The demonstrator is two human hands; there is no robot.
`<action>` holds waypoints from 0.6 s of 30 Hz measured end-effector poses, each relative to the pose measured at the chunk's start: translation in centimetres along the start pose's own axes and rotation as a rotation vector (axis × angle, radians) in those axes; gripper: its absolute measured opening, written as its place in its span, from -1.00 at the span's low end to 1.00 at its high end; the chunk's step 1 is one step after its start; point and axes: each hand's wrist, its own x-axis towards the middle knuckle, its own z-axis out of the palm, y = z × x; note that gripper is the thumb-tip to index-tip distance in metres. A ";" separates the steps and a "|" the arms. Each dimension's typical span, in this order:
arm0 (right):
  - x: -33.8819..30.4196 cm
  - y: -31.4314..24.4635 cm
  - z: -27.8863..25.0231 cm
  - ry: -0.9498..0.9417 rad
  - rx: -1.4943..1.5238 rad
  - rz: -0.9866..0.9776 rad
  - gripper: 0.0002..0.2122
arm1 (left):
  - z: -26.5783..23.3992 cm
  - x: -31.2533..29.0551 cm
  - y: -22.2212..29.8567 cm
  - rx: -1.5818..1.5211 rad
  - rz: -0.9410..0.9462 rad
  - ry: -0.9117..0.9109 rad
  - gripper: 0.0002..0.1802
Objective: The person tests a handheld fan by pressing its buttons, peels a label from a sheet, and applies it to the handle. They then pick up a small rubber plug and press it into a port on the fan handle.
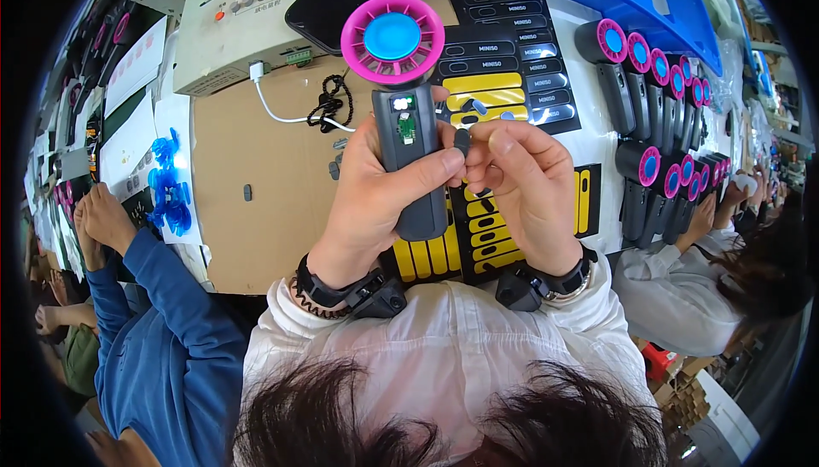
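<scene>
My left hand (373, 190) is closed around the dark grey handle of a handheld fan (420, 218). The fan's head points away from me, with a pink ring and a blue centre. In the handle's front is an opening where a small green circuit board (406, 128) shows, with a white light lit above it. Beside the handle, the bent fingers of my right hand (533, 185) pinch a small dark grey oval piece (461, 140). The tip of my left thumb also meets this piece.
A test instrument (247, 15) with a white cable (286, 114) stands at the back left. A black cord (330, 100) and small oval pieces (248, 192) lie on cardboard (256, 245). Sticker sheets (490, 66), a blue bin (648, 6) and rows of fans (638, 168) are rightward. Co-workers sit either side.
</scene>
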 end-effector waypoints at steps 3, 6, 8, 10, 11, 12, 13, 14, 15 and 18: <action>-0.1 -0.3 0.0 -0.011 0.008 0.000 -0.79 | 0.2 0.0 0.1 -0.032 -0.016 -0.023 -0.45; -0.2 -0.3 -0.1 -0.035 -0.013 -0.001 -0.78 | 0.4 -0.1 0.3 -0.051 -0.039 -0.016 -0.45; -0.3 -0.4 -0.1 -0.048 -0.015 -0.012 -0.78 | 0.5 -0.2 0.3 -0.061 -0.051 -0.016 -0.45; -0.3 -0.4 -0.1 -0.054 -0.014 -0.018 -0.78 | 0.5 -0.2 0.2 -0.066 -0.060 -0.009 -0.45; -0.3 -0.5 -0.2 -0.054 -0.023 -0.019 -0.77 | 0.5 -0.2 0.2 -0.068 -0.065 -0.006 -0.45; -0.4 -0.5 -0.2 -0.054 -0.032 -0.018 -0.77 | 0.5 -0.2 0.2 -0.067 -0.065 -0.006 -0.45; -0.4 -0.5 -0.2 -0.055 -0.041 -0.018 -0.77 | 0.5 -0.2 0.1 -0.059 -0.055 -0.012 -0.44; -0.4 -0.5 -0.2 -0.054 -0.039 -0.018 -0.77 | 0.4 -0.1 0.1 -0.051 -0.044 -0.019 -0.44; -0.4 -0.6 -0.2 -0.056 -0.056 -0.012 -0.77 | 0.4 -0.1 0.1 -0.043 -0.034 -0.026 -0.44; -0.5 -0.7 -0.3 -0.059 -0.088 0.001 -0.76 | 0.3 -0.2 0.2 0.027 -0.015 -0.020 -0.43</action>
